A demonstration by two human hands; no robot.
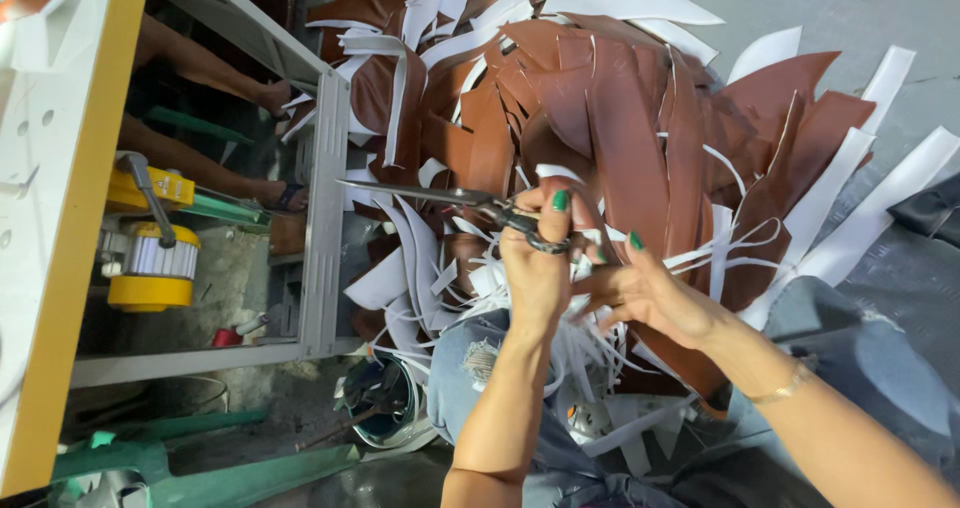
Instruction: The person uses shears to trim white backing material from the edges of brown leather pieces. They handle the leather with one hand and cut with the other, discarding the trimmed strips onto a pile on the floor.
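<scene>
My left hand (535,268) grips the handles of a pair of dark metal scissors (440,196), whose long blades point left and are slightly apart. My right hand (650,293), with green nails and a thin bracelet on the wrist, pinches a brown leather piece (590,218) right beside the scissor handles. Both hands hover over a big heap of brown leather offcuts (640,138) mixed with white strips (850,218). My knees in torn blue jeans (480,348) sit under the hands, covered with thin white trimmings.
A grey metal table frame (325,218) stands at the left, with a white and yellow tabletop edge (70,268). Under it are a yellow motor (150,263) and another person's bare legs (200,68). A green pedal bar (250,473) lies on the concrete floor.
</scene>
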